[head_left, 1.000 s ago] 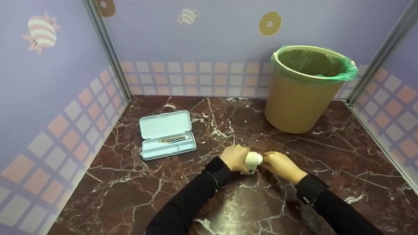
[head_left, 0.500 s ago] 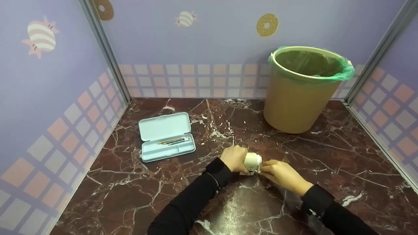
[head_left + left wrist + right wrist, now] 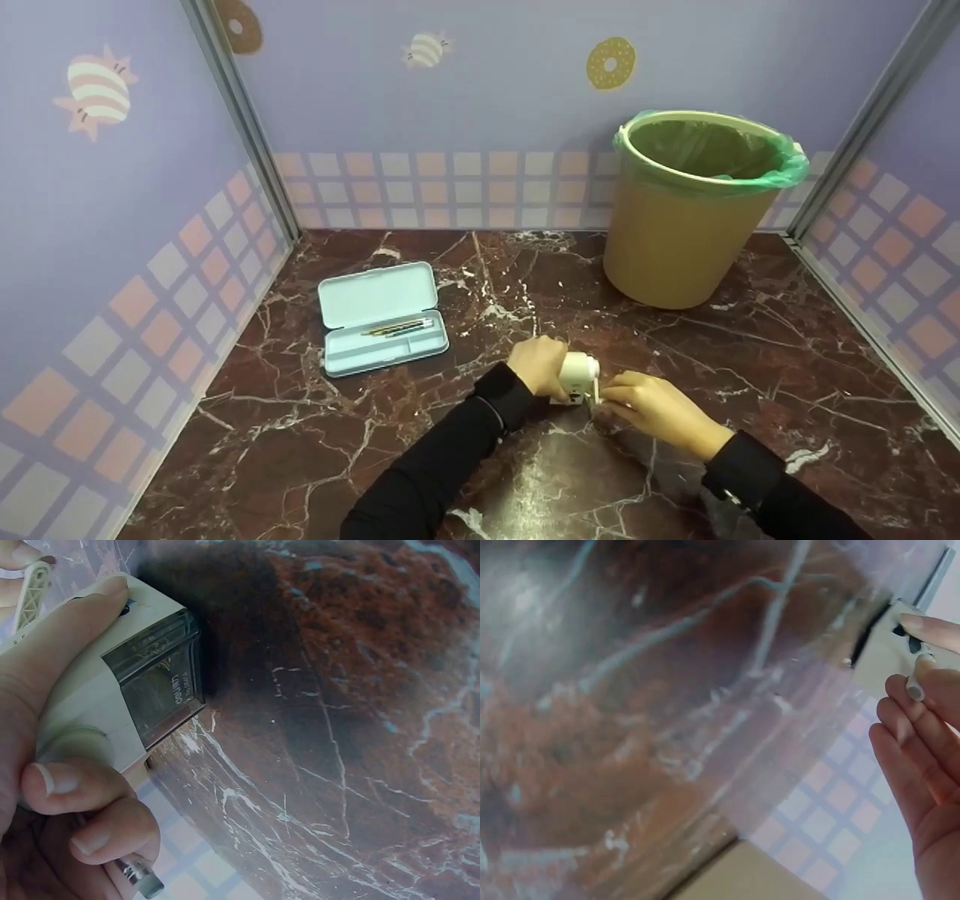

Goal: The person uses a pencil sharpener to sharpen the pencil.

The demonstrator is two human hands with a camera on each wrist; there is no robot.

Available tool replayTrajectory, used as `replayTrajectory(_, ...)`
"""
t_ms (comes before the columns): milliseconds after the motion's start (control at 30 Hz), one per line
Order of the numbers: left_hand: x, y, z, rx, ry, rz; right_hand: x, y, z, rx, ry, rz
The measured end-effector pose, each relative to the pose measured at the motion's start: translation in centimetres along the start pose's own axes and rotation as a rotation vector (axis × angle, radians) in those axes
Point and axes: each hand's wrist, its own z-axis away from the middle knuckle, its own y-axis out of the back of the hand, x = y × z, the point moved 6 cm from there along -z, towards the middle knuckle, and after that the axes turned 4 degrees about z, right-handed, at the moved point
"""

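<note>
A white crank pencil sharpener (image 3: 577, 372) stands on the marble-patterned table, gripped from its left by my left hand (image 3: 537, 364). Its dark see-through shavings drawer (image 3: 161, 686) faces the left wrist camera. From under the curled fingers of that hand pokes the eraser end of a pencil (image 3: 141, 879), pointing away from the crank side; the rest of it is hidden. On the sharpener's other side my right hand (image 3: 651, 403) pinches the knob of the crank handle (image 3: 33, 594), whose arm hangs downward. The knob's end (image 3: 916, 691) shows between thumb and fingers in the right wrist view.
To the left lies an open light-blue pencil case (image 3: 382, 352) with several pencils (image 3: 401, 327) in it. A tan waste bin (image 3: 679, 247) with a green liner stands at the back right. White crumbs are scattered mid-table. Patterned panels (image 3: 495, 97) enclose the back and sides.
My right hand has swung the crank from near the top of the sharpener's end down toward the table, moving slightly right and nearer. The left hand keeps its grip on the sharpener.
</note>
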Motion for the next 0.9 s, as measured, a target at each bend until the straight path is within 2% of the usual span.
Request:
replayTrajectory(267, -0.5, 0.4, -0.2, 0.020, -0.020, 0.005, 0.0, 2.8, -1.5, 0.056, 0.020, 0.014)
replayTrajectory(400, -0.5, 0.0, -0.2, 0.017, -0.028, 0.009, 0.1, 3.1, -1.5, 0.040, 0.026, 0.023)
replayTrajectory(567, 0.0, -0.1, -0.3, 0.019, -0.055, -0.001, 0.5, 3.7, -1.5, 0.060, 0.010, 0.020)
replayTrajectory(900, 0.0, -0.1, -0.1, 0.032, -0.061, 0.012, 1.5, 3.9, -2.4, 0.057, -0.019, 0.044)
